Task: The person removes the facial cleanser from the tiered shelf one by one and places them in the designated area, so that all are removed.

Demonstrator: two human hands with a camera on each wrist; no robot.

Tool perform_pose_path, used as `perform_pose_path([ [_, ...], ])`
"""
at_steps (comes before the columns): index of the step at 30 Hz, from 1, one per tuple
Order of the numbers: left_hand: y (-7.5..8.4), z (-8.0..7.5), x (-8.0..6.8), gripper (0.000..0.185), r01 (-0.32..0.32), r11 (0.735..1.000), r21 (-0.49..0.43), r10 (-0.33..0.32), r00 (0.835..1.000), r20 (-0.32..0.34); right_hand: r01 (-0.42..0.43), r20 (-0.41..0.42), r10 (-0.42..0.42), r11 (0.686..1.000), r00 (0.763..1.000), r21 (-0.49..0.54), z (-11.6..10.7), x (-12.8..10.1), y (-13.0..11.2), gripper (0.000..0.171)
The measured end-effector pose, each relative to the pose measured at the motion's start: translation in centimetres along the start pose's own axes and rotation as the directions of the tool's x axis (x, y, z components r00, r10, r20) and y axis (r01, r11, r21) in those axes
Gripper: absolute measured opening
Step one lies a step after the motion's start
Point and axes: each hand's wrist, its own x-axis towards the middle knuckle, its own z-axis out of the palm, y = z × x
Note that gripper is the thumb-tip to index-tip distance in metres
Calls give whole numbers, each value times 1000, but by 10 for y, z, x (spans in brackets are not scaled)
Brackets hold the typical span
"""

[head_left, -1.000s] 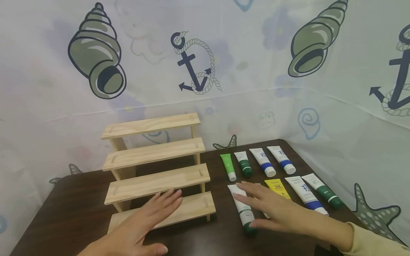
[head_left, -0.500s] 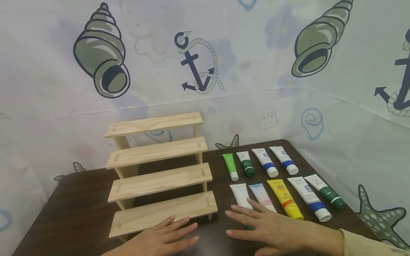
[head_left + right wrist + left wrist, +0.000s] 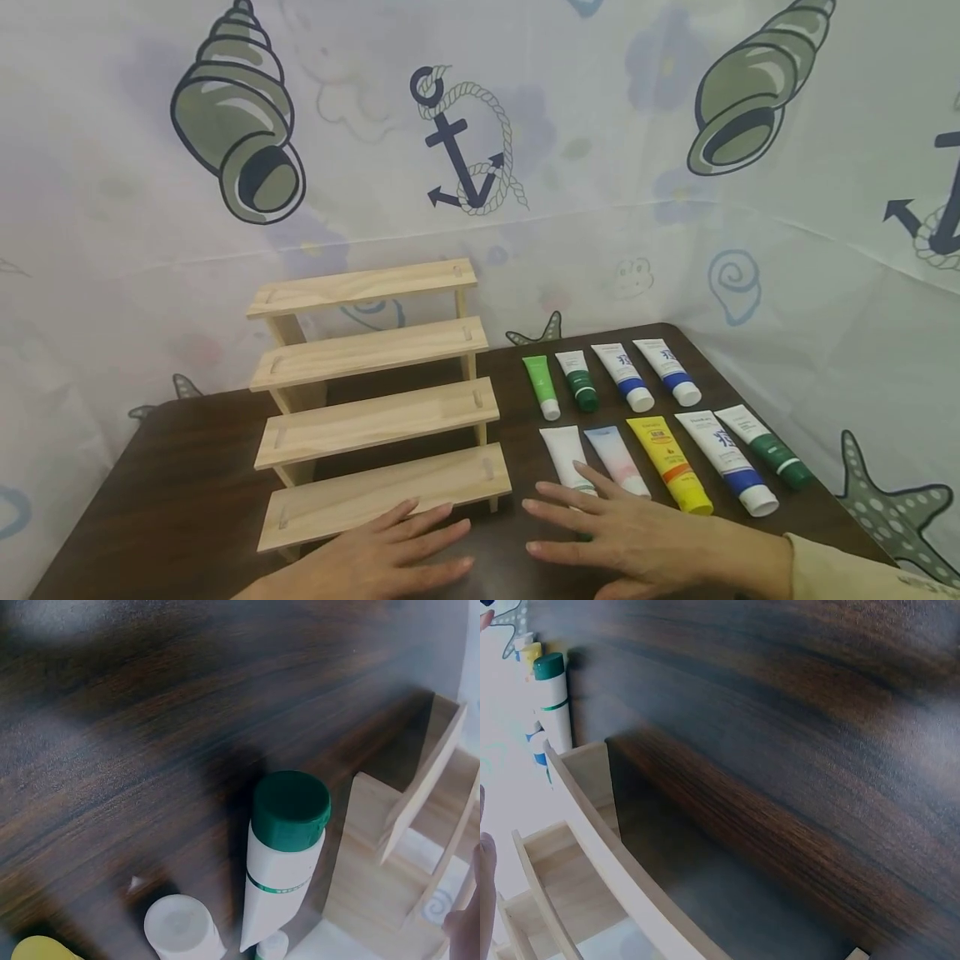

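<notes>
My left hand [image 3: 386, 550] is spread with straight fingers in front of the wooden tiered shelf [image 3: 382, 417], its fingertips overlapping the lowest board in the head view. Nothing is held in it. Fingers also spread, my right hand [image 3: 645, 533] hovers at the near end of a white tube with a green cap [image 3: 289, 862], hiding part of that tube in the head view. Beside it lie a pink-and-white tube [image 3: 618, 461] and a yellow tube [image 3: 670, 465]. Only bits of fingers show at the edges of both wrist views.
Behind, a bright green tube [image 3: 542, 387], a white-and-green tube [image 3: 577, 382] and white tubes with blue bands [image 3: 624, 377] lie in a back row. Another green-capped tube [image 3: 765, 446] is near the right edge of the dark table [image 3: 172, 483]. A patterned cloth [image 3: 585, 167] hangs behind.
Both hands have drawn back toward the near edge, the left also moving right off the shelf's lower boards. The pink-and-white and yellow tubes are uncovered. Over the last half second the hands barely move.
</notes>
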Motion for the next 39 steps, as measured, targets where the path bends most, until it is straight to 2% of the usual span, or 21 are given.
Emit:
perform_pose_path([
  [5,-5,-2,3,78,14,1000,-17,-13,998,53,-15,84,12,999,996,29,-4,3,0,72],
  [10,-8,-3,5,79,28,998,-58,-23,997,79,11,114,-14,1000,993,20,-6,10,5,70],
  [15,-8,-3,4,77,36,995,-94,-29,997,70,33,101,-34,999,994,4,-5,14,9,76],
  [22,-6,-3,3,77,62,995,-82,-56,995,81,79,45,-77,996,996,-49,0,16,14,82],
  [32,-10,1,5,79,64,995,-80,-58,996,73,74,42,-72,995,997,-62,1,13,15,81],
  [39,-10,0,6,79,90,990,-105,-81,993,91,55,56,-52,997,997,-50,1,11,15,80],
])
